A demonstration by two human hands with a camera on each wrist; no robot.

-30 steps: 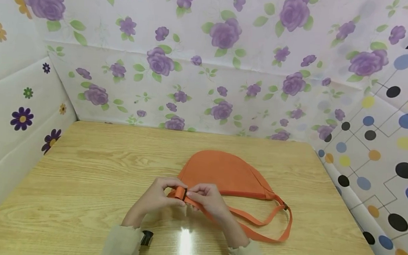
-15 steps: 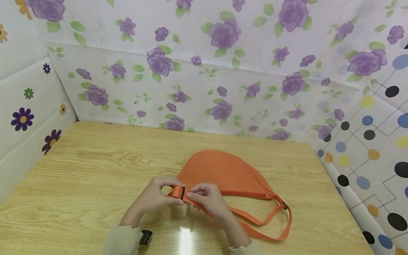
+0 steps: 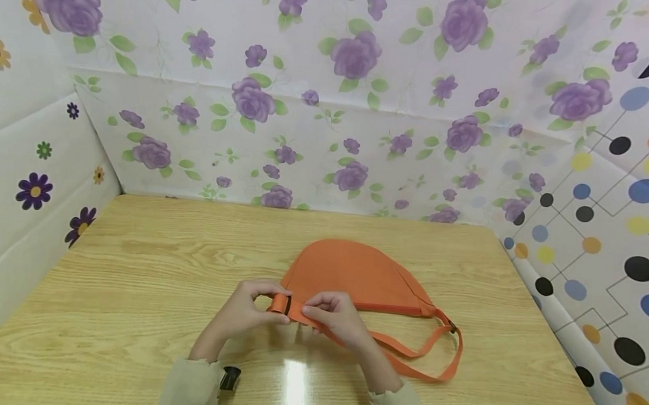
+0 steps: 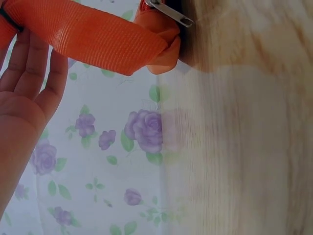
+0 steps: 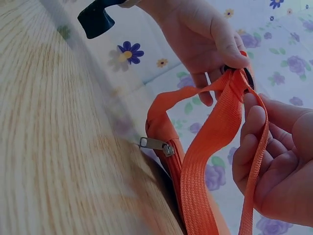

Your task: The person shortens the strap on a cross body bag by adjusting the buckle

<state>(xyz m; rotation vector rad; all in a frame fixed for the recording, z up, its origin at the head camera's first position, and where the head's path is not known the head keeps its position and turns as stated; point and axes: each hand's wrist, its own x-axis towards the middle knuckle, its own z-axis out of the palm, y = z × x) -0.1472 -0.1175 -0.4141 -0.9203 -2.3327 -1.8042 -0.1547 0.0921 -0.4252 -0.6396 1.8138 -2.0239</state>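
An orange half-moon waist bag lies flat on the table, its zipped edge toward me. My left hand pinches the black strap slider between thumb and fingers, and a loop of webbing bulges on its left side. Just to the right of the slider, my right hand pinches the orange strap between thumb and forefinger. The strap's remaining length curves across the table at the right. In the right wrist view, a metal zipper pull hangs at the bag's corner. The right hand's fingers partly hide the webbing.
The wooden table bears the bag. Flowered sheeting rises behind it, with a dotted sheet on the right. Black wrist-worn pieces show by both sleeves.
My left hand and the slider have shifted slightly left. The right hand has drawn a little to the right, so more flat strap shows between the slider and its fingertips.
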